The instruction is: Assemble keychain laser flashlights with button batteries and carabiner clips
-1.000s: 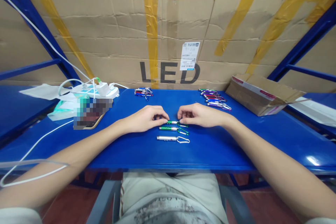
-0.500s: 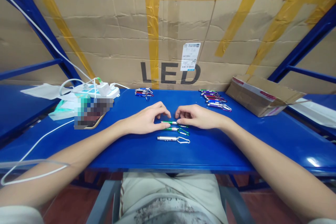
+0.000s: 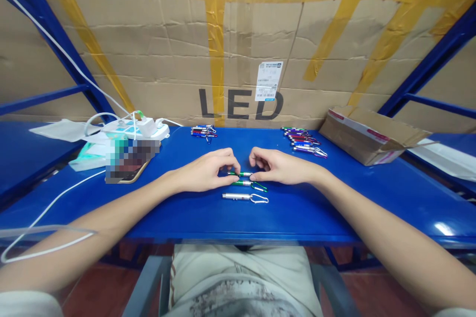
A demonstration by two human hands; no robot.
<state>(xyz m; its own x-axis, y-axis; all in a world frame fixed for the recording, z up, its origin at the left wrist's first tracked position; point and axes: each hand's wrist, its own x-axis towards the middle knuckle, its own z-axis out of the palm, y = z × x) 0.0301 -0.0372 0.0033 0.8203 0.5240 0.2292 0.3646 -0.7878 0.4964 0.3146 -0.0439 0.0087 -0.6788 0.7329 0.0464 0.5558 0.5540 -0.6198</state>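
A slim green penlight (image 3: 244, 174) lies crosswise on the blue table between my hands. The thumb and forefinger of my left hand (image 3: 208, 171) pinch its left part. My right hand (image 3: 277, 166) is at its other end, thumb tip against or very close to it, forefinger raised apart from the thumb; this hand hides the clip end. Just nearer to me lies a second green penlight (image 3: 243, 184) with a green carabiner (image 3: 259, 186), its left end partly behind my left thumb. Nearest me is a silver penlight (image 3: 236, 196) with a silver carabiner (image 3: 259, 198).
Several coloured penlights (image 3: 303, 143) are lined up at the back right, beside an open cardboard box (image 3: 372, 133). A smaller group (image 3: 203, 132) lies at the back left. A phone (image 3: 138, 171), a power strip (image 3: 161, 131) and white cables sit left. A large carton (image 3: 178, 59) walls the back.
My left forefinger has come down to the green penlight, closing against the thumb. My right forefinger and thumb have spread farther apart. The other penlights have stayed put.
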